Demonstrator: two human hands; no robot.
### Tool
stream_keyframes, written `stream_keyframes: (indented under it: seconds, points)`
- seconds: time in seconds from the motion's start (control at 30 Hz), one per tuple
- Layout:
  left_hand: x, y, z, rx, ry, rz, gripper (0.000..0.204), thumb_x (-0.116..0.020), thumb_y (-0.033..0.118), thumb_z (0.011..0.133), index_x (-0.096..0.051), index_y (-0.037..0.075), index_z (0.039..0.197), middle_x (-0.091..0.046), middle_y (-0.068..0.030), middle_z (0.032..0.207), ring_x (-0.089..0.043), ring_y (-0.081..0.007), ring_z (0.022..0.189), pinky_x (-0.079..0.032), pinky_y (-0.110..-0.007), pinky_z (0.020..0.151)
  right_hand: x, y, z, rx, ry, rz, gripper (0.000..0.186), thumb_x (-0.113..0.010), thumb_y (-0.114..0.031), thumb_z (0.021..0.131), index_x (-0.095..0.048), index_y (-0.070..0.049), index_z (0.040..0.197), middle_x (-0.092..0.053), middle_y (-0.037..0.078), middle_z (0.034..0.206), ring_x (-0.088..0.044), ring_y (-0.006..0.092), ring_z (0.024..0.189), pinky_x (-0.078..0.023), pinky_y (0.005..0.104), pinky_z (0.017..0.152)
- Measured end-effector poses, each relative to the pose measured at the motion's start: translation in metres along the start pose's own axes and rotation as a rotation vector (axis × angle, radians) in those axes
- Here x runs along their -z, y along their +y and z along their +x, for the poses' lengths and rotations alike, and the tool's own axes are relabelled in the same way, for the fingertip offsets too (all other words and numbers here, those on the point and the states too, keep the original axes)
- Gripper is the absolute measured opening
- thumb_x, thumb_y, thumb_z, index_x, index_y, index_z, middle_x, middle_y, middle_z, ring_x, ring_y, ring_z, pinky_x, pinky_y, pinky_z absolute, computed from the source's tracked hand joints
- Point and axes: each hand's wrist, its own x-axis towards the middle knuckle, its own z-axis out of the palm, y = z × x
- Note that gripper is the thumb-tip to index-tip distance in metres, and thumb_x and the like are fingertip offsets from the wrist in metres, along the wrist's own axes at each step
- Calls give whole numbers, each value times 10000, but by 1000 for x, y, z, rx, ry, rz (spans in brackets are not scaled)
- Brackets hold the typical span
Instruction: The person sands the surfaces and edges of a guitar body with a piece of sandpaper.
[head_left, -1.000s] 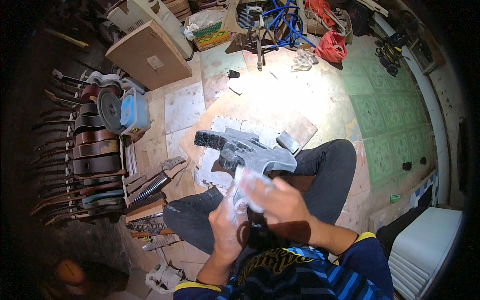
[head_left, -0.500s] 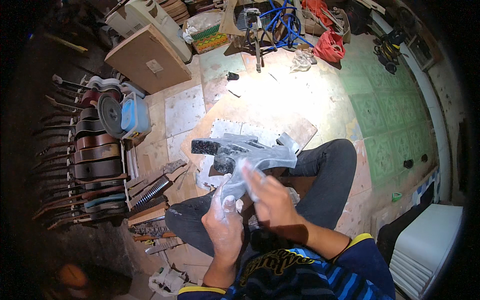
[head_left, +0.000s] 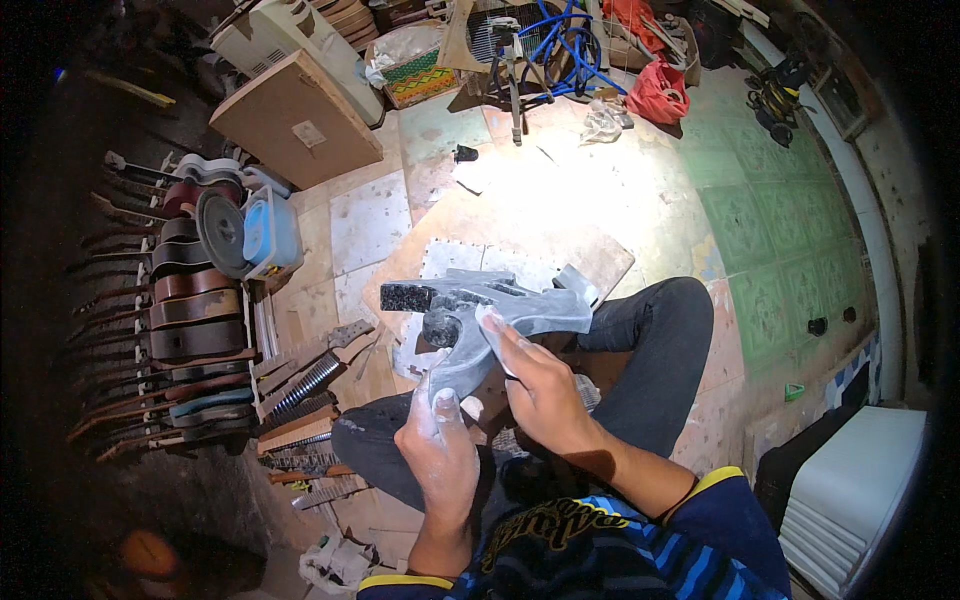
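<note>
A solid electric guitar body point(head_left: 545, 315), grey with pale dust and dark cavities, rests over my lap. My left hand point(head_left: 440, 440) is closed around one of its lower horns, thumb on top, its fingers whitened with dust. My right hand point(head_left: 530, 375) presses its dusty fingertips on the upper face beside the rounded cutout. Those fingers lie close together, and whatever may be under them is hidden. A black speckled block-like end of the body point(head_left: 405, 297) points left.
Beneath the body lies a board point(head_left: 600, 260) with a white sheet. Several guitars point(head_left: 200, 310) stand racked at left, near a blue tub point(head_left: 270, 230). Files and tools point(head_left: 310, 385) lie by my left knee. A metal stand point(head_left: 515, 90) and red bag point(head_left: 660, 92) are ahead; a white appliance point(head_left: 855, 500) is at right.
My right hand, blurred before, is now sharper, its fingertips slightly higher on the body. My left hand has shifted slightly down and left. The body has tilted a little.
</note>
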Motion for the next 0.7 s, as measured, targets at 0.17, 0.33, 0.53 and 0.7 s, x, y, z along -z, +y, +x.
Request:
stream_keyframes:
  seconds: [0.17,0.33,0.53,0.7]
  points:
    - [7,-4,4,30,-43,-18,446,-511,314,1115,-647,-80,1277,-724,-119,1114,-635,-158,999,-498,-335,916,-6,-5,-6,260,-23,-13,623,-512,68,842,-568,19,1461,-579,245,1477,-621,332,1322,-536,398,973]
    - [11,-8,15,32,56,75,483,-496,341,1119,-645,-86,1290,-716,-96,1085,-618,-138,954,-490,-317,876,-12,80,-13,-190,-7,-278,730,-460,141,821,-517,-56,1522,-553,253,1491,-607,388,1313,-493,438,1104]
    - [6,-1,16,-35,92,92,484,-492,373,1118,-646,-84,1081,-642,-45,894,-533,-127,834,-458,-303,767,-12,112,-29,-133,122,-471,670,-499,81,848,-511,-14,1511,-551,250,1494,-655,425,1189,-520,464,1040]
    - [9,-14,27,-37,190,143,512,-498,406,1114,-618,-76,989,-584,-18,799,-482,-125,753,-429,-317,687,-18,80,-11,-227,42,-208,683,-497,104,813,-558,-42,1478,-564,255,1468,-604,402,1289,-512,427,1063]
